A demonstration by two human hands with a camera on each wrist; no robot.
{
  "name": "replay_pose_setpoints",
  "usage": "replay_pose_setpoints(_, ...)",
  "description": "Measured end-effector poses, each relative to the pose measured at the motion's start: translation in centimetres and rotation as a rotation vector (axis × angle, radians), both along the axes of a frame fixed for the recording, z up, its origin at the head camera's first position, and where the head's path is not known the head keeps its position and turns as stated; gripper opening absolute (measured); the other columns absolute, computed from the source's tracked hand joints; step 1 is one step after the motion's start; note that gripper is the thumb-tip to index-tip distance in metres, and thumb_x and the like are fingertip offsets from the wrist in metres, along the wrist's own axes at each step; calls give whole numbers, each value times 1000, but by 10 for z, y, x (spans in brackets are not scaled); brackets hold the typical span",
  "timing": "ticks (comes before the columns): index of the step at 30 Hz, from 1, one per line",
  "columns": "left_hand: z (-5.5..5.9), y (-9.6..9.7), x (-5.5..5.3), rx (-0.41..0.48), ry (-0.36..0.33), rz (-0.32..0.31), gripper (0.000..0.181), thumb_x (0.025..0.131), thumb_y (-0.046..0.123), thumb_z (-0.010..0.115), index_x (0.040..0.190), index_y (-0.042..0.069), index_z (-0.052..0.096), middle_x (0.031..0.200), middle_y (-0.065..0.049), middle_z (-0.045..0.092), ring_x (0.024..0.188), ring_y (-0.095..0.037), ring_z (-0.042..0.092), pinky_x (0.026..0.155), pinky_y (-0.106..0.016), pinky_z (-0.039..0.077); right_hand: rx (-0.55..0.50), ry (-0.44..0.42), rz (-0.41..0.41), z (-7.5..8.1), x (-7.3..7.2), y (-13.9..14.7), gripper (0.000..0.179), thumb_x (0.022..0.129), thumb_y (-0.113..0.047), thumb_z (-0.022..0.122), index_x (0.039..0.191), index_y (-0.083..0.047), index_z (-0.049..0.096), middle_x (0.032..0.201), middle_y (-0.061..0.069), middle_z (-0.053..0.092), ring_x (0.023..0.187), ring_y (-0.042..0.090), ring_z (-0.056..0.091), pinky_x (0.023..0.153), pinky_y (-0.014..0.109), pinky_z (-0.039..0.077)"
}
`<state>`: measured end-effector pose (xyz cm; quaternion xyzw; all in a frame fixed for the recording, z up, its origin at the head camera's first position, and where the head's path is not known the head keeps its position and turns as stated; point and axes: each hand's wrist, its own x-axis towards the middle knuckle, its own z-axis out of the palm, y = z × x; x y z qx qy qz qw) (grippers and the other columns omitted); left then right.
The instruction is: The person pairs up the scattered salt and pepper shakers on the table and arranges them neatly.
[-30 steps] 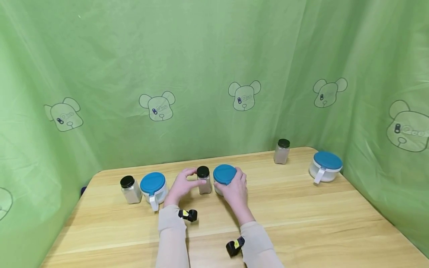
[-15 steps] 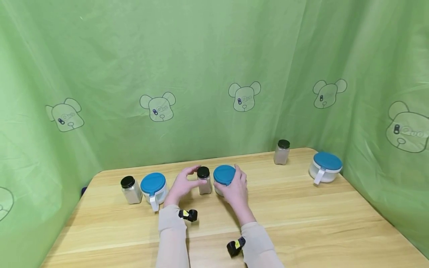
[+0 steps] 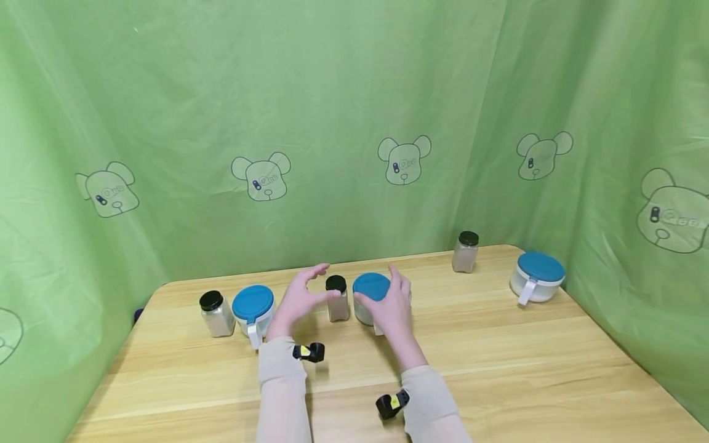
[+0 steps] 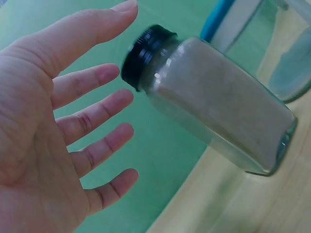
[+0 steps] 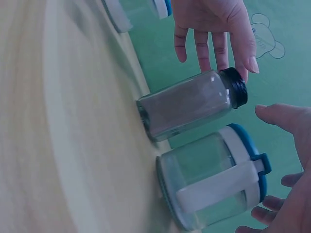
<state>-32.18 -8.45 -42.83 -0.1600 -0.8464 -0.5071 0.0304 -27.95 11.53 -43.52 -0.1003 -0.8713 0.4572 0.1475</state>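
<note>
A square glass jar [image 3: 338, 306] with a black screw lid and greyish-brown powder stands upright mid-table. My left hand [image 3: 297, 301] is spread around its left side; the left wrist view shows a gap between the fingers and the jar's black lid [image 4: 146, 56]. Just right of it stands a round clear glass pot [image 5: 209, 177] with a blue lid [image 3: 371, 286] and white handle. My right hand [image 3: 394, 307] curves loosely about that pot's right side, thumb and fingers apart, holding nothing. In the right wrist view the jar and pot stand side by side.
At the left, another black-lidded jar [image 3: 218, 317] stands beside another blue-lidded pot [image 3: 253, 303], close to the left forearm. Farther right are a third such jar [image 3: 464, 253] and pot [image 3: 537, 280]. A green curtain [image 3: 332, 203] hangs behind the wooden table [image 3: 498, 357].
Both hands have loosened: the fingers have lifted and spread away from the middle jar and pot, the left drawing slightly left, the right slightly right. Jar and pot have stayed in place.
</note>
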Motion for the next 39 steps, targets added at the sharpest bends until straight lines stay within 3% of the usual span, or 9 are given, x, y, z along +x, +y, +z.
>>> replay_pose_setpoints(17, 31, 6, 12, -26, 116, 9, 56, 85, 38, 74, 135, 18, 58, 136, -6, 57, 132, -27, 47, 112, -52, 34, -60, 39, 46, 22, 5, 17, 86, 81, -41, 76, 150, -11, 33, 152, 20, 32, 138, 39, 35, 110, 61, 35)
replay_pose_setpoints(28, 37, 16, 15, -104, 179, 15, 44, 90, 36, 69, 129, 17, 63, 128, -7, 62, 126, -29, 51, 108, -52, 38, -11, 68, 66, 30, 10, 41, 73, 87, -39, 70, 145, -5, 40, 146, 20, 42, 134, 40, 40, 109, 59, 36)
replay_pose_setpoints(39, 44, 30, 22, -167, 233, -7, 43, 91, 39, 67, 127, 16, 65, 128, -5, 62, 126, -28, 50, 106, -51, 40, 89, 80, 50, 38, 13, 72, 69, 89, -36, 68, 143, -2, 41, 146, 21, 44, 135, 40, 40, 111, 56, 34)
